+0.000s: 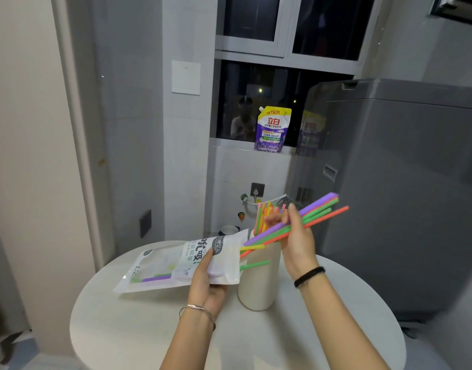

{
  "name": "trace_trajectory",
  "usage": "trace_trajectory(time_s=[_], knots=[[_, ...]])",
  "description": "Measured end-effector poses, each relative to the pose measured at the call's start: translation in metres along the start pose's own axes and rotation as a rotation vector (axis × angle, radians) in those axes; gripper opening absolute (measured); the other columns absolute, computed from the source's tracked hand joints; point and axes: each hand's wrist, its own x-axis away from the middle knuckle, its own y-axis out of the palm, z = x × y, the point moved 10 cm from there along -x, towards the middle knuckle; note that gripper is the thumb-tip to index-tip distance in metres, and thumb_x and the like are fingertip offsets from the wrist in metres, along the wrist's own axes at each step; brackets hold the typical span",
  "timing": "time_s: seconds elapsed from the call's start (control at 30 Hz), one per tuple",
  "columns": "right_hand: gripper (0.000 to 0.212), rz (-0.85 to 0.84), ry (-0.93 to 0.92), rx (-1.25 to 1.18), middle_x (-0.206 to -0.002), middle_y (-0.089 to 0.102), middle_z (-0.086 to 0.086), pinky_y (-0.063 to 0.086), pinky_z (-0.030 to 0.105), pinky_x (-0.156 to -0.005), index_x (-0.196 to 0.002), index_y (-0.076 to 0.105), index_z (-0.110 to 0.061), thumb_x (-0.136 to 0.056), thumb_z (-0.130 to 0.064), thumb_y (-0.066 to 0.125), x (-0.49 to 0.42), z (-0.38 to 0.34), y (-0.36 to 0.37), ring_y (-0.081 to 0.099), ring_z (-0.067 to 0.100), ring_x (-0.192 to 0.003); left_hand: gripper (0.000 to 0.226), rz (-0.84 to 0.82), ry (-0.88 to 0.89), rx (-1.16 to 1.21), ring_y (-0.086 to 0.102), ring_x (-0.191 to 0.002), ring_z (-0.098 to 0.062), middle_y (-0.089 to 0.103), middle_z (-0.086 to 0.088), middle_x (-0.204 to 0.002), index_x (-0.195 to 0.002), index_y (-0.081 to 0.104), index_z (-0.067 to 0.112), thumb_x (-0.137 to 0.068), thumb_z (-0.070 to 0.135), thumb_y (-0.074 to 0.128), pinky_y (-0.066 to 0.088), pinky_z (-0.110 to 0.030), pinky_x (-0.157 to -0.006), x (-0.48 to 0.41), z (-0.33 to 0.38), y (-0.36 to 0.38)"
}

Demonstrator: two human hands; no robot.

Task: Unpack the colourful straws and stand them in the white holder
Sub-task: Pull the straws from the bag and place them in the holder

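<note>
The left hand grips the straw packet above the round table, while the right hand grasps a bundle of straws slanting from the packet mouth across the white holder, which contains upright straws.

I have one view only, wide-angle and worn on the head. It looks forward and down onto the round white table close below, facing the dark-paned window and the grey washing machine.
</note>
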Motion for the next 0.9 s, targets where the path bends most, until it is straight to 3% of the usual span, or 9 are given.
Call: trace_trajectory(time_s=[0.1, 0.2, 0.33, 0.53, 0.67, 0.83, 0.9], knots=[[0.049, 0.009, -0.012, -0.215, -0.035, 0.031, -0.008, 0.037, 0.017, -0.037, -0.052, 0.028, -0.018, -0.097, -0.026, 0.045, -0.018, -0.032, 0.001, 0.035, 0.008, -0.031, 0.008, 0.036, 0.011, -0.006, 0.071, -0.057, -0.012, 0.075, -0.001, -0.067, -0.097, 0.061, 0.013, -0.091, 0.011, 0.056, 0.055, -0.026, -0.044, -0.002, 0.004, -0.005], [0.049, 0.001, -0.034, -0.219, -0.032, 0.024, -0.008, 0.021, 0.016, -0.029, -0.052, 0.026, -0.018, -0.096, -0.028, 0.046, -0.035, -0.062, 0.003, 0.022, 0.004, -0.027, 0.007, 0.065, 0.009, -0.003, 0.070, -0.064, -0.011, 0.074, 0.001, -0.065, -0.097, 0.061, 0.014, -0.091, 0.012, 0.056, 0.055, -0.022, -0.047, -0.005, 0.007, -0.012], [0.049, -0.006, -0.091, -0.147, -0.032, 0.025, -0.009, 0.020, 0.016, -0.030, -0.052, 0.027, -0.018, -0.096, -0.029, 0.047, -0.052, -0.089, 0.013, 0.023, 0.004, -0.027, 0.006, 0.083, 0.017, 0.000, 0.065, -0.078, -0.013, 0.074, 0.002, -0.064, -0.096, 0.061, 0.015, -0.091, 0.012, 0.057, 0.053, -0.028, -0.064, -0.007, 0.011, -0.016], [0.047, 0.042, -0.162, -0.007, -0.034, 0.029, -0.009, 0.025, 0.017, -0.031, -0.053, 0.033, -0.017, -0.094, -0.033, 0.050, -0.065, -0.094, 0.022, 0.026, 0.005, -0.029, 0.006, 0.092, 0.021, 0.011, 0.067, -0.075, -0.013, 0.074, 0.001, -0.065, -0.096, 0.061, 0.014, -0.091, 0.012, 0.058, 0.056, -0.023, -0.046, -0.007, 0.011, -0.017], [0.042, 0.070, -0.167, 0.026, -0.036, 0.031, -0.009, 0.027, 0.016, -0.031, -0.061, 0.033, -0.018, -0.093, -0.038, 0.051, -0.073, -0.078, 0.026, 0.027, 0.004, -0.030, 0.023, 0.097, 0.034, 0.018, 0.064, -0.081, -0.014, 0.074, -0.002, -0.082, -0.113, 0.058, 0.013, -0.090, 0.011, 0.059, 0.057, -0.025, -0.047, -0.009, 0.011, -0.016], [0.040, 0.104, -0.184, 0.050, -0.036, 0.034, -0.009, 0.029, 0.016, -0.031, -0.063, 0.035, -0.018, -0.092, -0.041, 0.052, -0.082, -0.073, 0.024, 0.030, 0.003, -0.030, 0.024, 0.081, 0.051, 0.009, 0.067, -0.080, -0.016, 0.075, 0.001, -0.069, -0.113, 0.059, 0.014, -0.089, 0.011, 0.059, 0.057, -0.026, -0.048, -0.009, 0.013, -0.015], [0.040, 0.100, -0.213, 0.069, -0.035, 0.034, -0.009, 0.029, 0.015, -0.032, -0.062, 0.036, -0.019, -0.092, -0.040, 0.052, -0.084, -0.079, 0.026, 0.030, 0.003, -0.030, 0.021, 0.068, 0.053, 0.014, 0.072, -0.068, -0.014, 0.075, 0.000, -0.069, -0.110, 0.060, 0.013, -0.089, 0.010, 0.059, 0.056, -0.026, -0.046, -0.009, 0.014, -0.013]])
